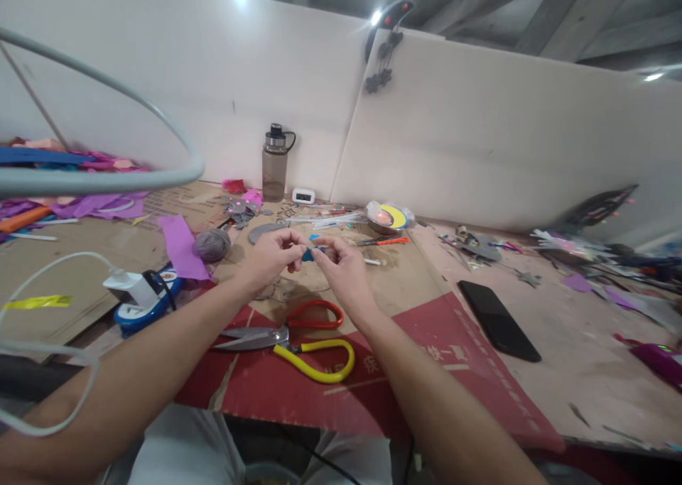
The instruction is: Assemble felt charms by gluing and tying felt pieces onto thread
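My left hand (pixel 275 256) and my right hand (pixel 341 265) meet above the cardboard in the middle of the table. Between their fingertips is a small blue piece (pixel 307 255), pinched from both sides; its exact kind is too small to make out. Both hands have their fingers closed. Below them, on the red part of the cardboard, lie large scissors (pixel 282 337) with one red and one yellow handle, blades pointing left. Just behind the right hand rests a small orange-handled tool (pixel 391 241).
A grey yarn ball (pixel 212 245), purple strip (pixel 184 247) and blue power strip (pixel 139 311) with a white charger lie left. Behind stand a water bottle (pixel 274 165) and a metal bowl (pixel 388 222). A black phone (pixel 498 319) lies right. A pale tube (pixel 175 140) arcs in from the left.
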